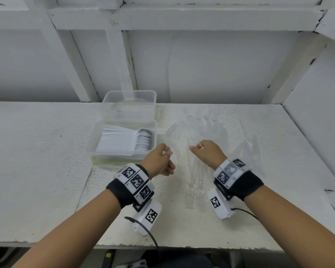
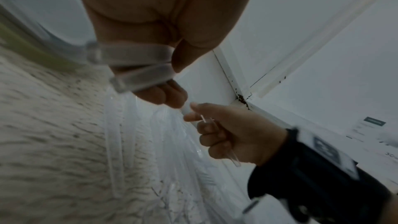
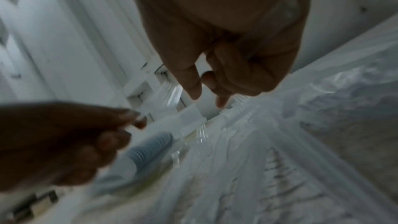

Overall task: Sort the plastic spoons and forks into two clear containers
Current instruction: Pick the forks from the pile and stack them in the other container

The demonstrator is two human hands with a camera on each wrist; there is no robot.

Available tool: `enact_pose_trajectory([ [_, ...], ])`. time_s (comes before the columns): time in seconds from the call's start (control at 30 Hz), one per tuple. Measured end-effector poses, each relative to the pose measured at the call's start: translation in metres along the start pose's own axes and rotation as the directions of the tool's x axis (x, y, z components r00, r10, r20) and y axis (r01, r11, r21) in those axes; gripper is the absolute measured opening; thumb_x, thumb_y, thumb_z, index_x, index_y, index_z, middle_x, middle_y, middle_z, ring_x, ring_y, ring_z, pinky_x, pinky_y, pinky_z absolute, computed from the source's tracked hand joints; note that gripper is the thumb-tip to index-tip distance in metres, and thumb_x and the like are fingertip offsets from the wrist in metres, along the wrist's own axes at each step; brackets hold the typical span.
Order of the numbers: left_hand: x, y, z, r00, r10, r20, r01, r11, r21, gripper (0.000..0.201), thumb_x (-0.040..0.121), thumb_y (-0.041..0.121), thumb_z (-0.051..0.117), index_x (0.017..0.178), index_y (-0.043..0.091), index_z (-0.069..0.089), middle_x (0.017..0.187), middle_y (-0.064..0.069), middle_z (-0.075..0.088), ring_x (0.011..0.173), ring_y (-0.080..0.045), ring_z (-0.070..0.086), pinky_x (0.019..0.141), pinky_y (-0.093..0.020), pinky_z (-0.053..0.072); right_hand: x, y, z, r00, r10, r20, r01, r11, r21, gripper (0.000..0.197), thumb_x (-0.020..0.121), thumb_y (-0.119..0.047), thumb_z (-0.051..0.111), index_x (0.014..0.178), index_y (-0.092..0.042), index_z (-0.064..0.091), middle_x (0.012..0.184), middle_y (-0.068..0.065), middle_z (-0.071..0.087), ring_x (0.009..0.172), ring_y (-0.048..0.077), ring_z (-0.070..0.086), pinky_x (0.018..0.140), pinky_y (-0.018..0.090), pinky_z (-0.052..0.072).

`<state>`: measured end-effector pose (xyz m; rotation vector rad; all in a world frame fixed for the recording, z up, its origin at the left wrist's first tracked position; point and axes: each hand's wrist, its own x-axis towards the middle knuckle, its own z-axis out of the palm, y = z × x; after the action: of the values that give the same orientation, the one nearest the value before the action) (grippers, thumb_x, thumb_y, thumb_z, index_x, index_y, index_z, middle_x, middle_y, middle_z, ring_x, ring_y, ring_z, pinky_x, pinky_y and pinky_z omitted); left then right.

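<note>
Both hands hover over a loose pile of clear plastic forks (image 1: 203,130) on the white table (image 1: 37,161). My left hand (image 1: 162,158) grips clear forks; their tines (image 1: 171,129) stick out forward, and two handles (image 2: 133,64) cross its palm in the left wrist view. My right hand (image 1: 200,148) is curled round one clear fork handle (image 2: 231,157). Left of my hands, the near clear container (image 1: 94,140) holds a neat stack of white spoons (image 1: 143,140). Behind it stands the second clear container (image 1: 129,97); its contents are hard to make out.
White wall panels rise behind the table and along its right side. The table's front edge lies just under my forearms. More clear forks (image 1: 195,182) lie between my wrists. Cables hang from both wrist cameras.
</note>
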<state>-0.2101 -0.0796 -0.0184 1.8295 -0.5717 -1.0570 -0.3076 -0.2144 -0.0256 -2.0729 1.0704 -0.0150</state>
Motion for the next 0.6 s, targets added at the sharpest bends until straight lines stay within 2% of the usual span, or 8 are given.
enact_pose_trajectory([
  [0.1, -0.005, -0.003, -0.007, 0.999, -0.006, -0.032, 0.006, 1.0, 0.019, 0.014, 0.101, 0.021, 0.035, 0.09, 0.015, 0.042, 0.064, -0.007, 0.05, 0.05, -0.017, 0.046, 0.045, -0.023, 0.042, 0.015, -0.013, 0.022, 0.997, 0.03, 0.066, -0.007, 0.948, -0.317, 0.034, 0.091, -0.039, 0.052, 0.071, -0.013, 0.045, 0.065, -0.002, 0.045, 0.058, 0.013, 0.045, 0.048, 0.023, 0.033],
  [0.17, -0.005, -0.005, -0.009, 0.999, -0.004, -0.05, 0.006, 0.999, 0.046, 0.017, 0.101, 0.018, 0.034, 0.085, 0.015, 0.042, 0.065, -0.005, 0.047, 0.049, -0.015, 0.04, 0.043, -0.021, 0.035, 0.018, -0.017, 0.031, 0.997, 0.024, 0.078, 0.012, 0.902, -0.431, 0.029, 0.092, -0.028, 0.052, 0.071, -0.011, 0.045, 0.065, -0.001, 0.044, 0.056, 0.013, 0.044, 0.046, 0.022, 0.033],
  [0.23, -0.003, -0.007, -0.008, 0.998, -0.011, -0.062, 0.015, 0.998, 0.063, 0.019, 0.1, 0.02, 0.034, 0.083, 0.015, 0.042, 0.064, -0.003, 0.043, 0.049, -0.013, 0.035, 0.043, -0.02, 0.028, 0.018, -0.019, 0.035, 0.998, 0.02, 0.067, 0.013, 0.888, -0.459, 0.03, 0.093, -0.015, 0.048, 0.064, -0.011, 0.04, 0.063, 0.0, 0.042, 0.055, 0.014, 0.042, 0.045, 0.021, 0.031],
  [0.33, 0.002, -0.009, -0.003, 0.997, -0.014, -0.076, 0.022, 0.994, 0.104, 0.022, 0.098, 0.031, 0.041, 0.086, 0.013, 0.041, 0.065, -0.001, 0.04, 0.049, -0.012, 0.031, 0.043, -0.02, 0.025, 0.022, -0.019, 0.029, 0.996, 0.079, 0.031, -0.068, 0.958, -0.278, 0.03, 0.089, -0.012, 0.047, 0.061, -0.011, 0.038, 0.063, 0.002, 0.042, 0.058, 0.017, 0.043, 0.048, 0.024, 0.033],
  [0.4, 0.008, -0.011, 0.003, 0.998, -0.008, -0.067, 0.021, 0.98, 0.2, 0.028, 0.094, 0.037, 0.048, 0.081, 0.014, 0.04, 0.067, 0.0, 0.041, 0.05, -0.012, 0.035, 0.043, -0.022, 0.029, 0.023, -0.013, 0.017, 0.993, 0.112, 0.027, -0.111, 0.993, -0.045, 0.032, 0.09, -0.013, 0.045, 0.06, -0.011, 0.036, 0.062, 0.003, 0.039, 0.057, 0.017, 0.041, 0.052, 0.025, 0.033],
  [0.47, 0.017, -0.012, 0.011, 0.998, -0.002, -0.062, 0.023, 0.943, 0.333, 0.024, 0.092, 0.034, 0.052, 0.084, 0.013, 0.043, 0.069, -0.001, 0.044, 0.055, -0.015, 0.043, 0.048, -0.024, 0.037, 0.021, -0.006, 0.004, 0.99, 0.138, 0.019, -0.139, 0.977, 0.16, 0.032, 0.093, -0.014, 0.04, 0.061, -0.014, 0.035, 0.062, 0.003, 0.037, 0.054, 0.015, 0.035, 0.05, 0.024, 0.031],
  [0.53, 0.029, -0.011, 0.02, 0.996, -0.003, -0.084, 0.041, 0.89, 0.453, 0.024, 0.092, 0.027, 0.05, 0.102, 0.005, 0.05, 0.081, -0.006, 0.055, 0.073, -0.023, 0.056, 0.064, -0.03, 0.048, 0.014, 0.0, -0.007, 0.987, 0.161, 0.004, -0.154, 0.941, 0.301, 0.029, 0.093, -0.014, 0.036, 0.065, -0.016, 0.037, 0.064, 0.003, 0.037, 0.053, 0.013, 0.033, 0.047, 0.024, 0.029],
  [0.6, 0.041, -0.008, 0.027, 0.991, -0.005, -0.136, 0.077, 0.845, 0.529, 0.031, 0.092, 0.024, 0.046, 0.115, 0.004, 0.051, 0.107, -0.014, 0.061, 0.095, -0.03, 0.06, 0.083, -0.036, 0.05, 0.008, 0.005, -0.013, 0.982, 0.191, -0.008, -0.17, 0.894, 0.414, 0.02, 0.092, -0.01, 0.034, 0.072, -0.014, 0.039, 0.067, 0.004, 0.039, 0.056, 0.014, 0.036, 0.048, 0.023, 0.029],
])
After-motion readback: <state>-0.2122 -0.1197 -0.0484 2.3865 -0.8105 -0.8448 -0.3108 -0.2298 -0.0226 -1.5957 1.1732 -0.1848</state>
